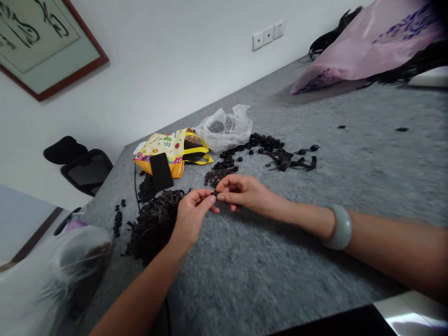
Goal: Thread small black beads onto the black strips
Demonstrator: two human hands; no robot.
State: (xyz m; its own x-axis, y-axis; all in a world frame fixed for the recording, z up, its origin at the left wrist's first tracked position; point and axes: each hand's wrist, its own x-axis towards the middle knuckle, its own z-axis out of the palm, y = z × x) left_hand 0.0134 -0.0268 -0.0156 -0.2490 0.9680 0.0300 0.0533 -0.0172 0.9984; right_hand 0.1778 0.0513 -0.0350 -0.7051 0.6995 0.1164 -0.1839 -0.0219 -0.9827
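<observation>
My left hand [194,210] and my right hand [240,191] meet fingertip to fingertip above the grey table. Between them they pinch a small black piece [214,193], mostly covered by the fingers, so its exact kind is hard to make out. Left of my left hand lies a heap of dark curled strips [154,226]. Just beyond the fingers is a pile of tiny dark brown bits [217,176]. Several round black pieces [268,141], some ring-like, trail behind it toward a white plastic bag [227,128]. Flat black strips [289,160] lie beyond my right hand.
A yellow printed tote bag [164,144] has a black phone [161,171] leaning on it. A black cable [136,179] runs nearby. A pink plastic bag [364,46] lies far right on the table [350,186]. A clear bag [80,252] sits at the left edge, near a chair [87,168].
</observation>
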